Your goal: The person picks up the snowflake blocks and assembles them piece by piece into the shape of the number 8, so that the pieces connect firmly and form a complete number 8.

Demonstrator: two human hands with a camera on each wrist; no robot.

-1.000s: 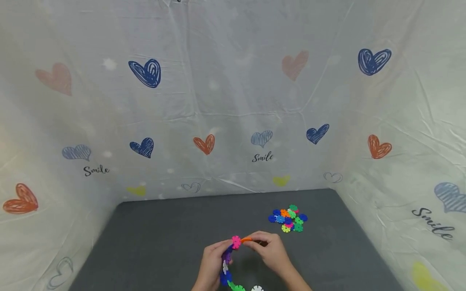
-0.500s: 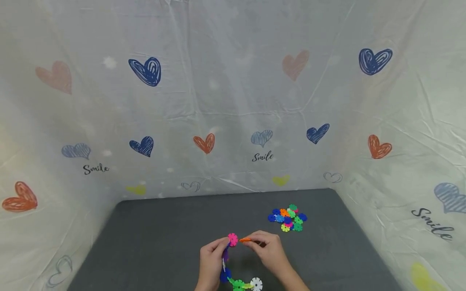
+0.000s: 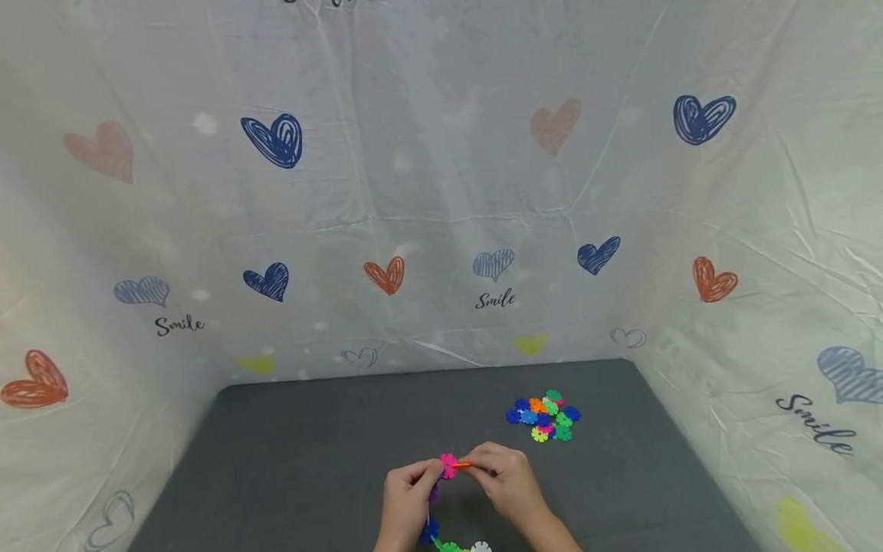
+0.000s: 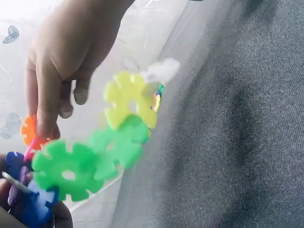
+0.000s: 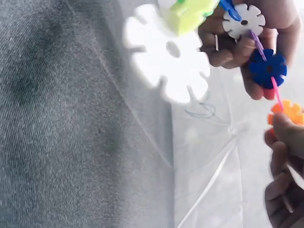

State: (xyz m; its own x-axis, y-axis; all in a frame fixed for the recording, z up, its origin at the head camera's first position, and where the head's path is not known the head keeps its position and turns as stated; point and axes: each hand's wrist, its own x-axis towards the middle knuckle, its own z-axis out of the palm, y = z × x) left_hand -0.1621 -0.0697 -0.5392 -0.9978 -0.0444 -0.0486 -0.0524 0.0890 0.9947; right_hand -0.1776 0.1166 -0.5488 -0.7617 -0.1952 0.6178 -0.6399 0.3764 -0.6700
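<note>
A chain of notched, flower-shaped plastic discs hangs from my left hand (image 3: 407, 498), which pinches it near the pink disc (image 3: 449, 466) at its top end. Thumb and fingers of my right hand (image 3: 509, 483) grip an orange disc (image 3: 464, 464), held edge-on against the pink one. In the right wrist view the pink disc (image 5: 277, 92) sits between a dark blue disc (image 5: 268, 69) and the orange disc (image 5: 287, 113). Lower links show in the left wrist view: a green disc (image 4: 52, 166), a yellow disc (image 4: 121, 92) and a blurred white disc (image 4: 164, 71). My left fingers partly hide the blue and purple links.
A loose pile of mixed-colour discs (image 3: 545, 415) lies on the dark grey tabletop (image 3: 310, 445), beyond my right hand. White cloth walls (image 3: 441, 176) printed with hearts enclose the table at the back and both sides.
Half a second ago a small gap separated the orange disc from the pink one; now they meet. My left hand has shifted slightly right, and the chain's lower end has swung down.
</note>
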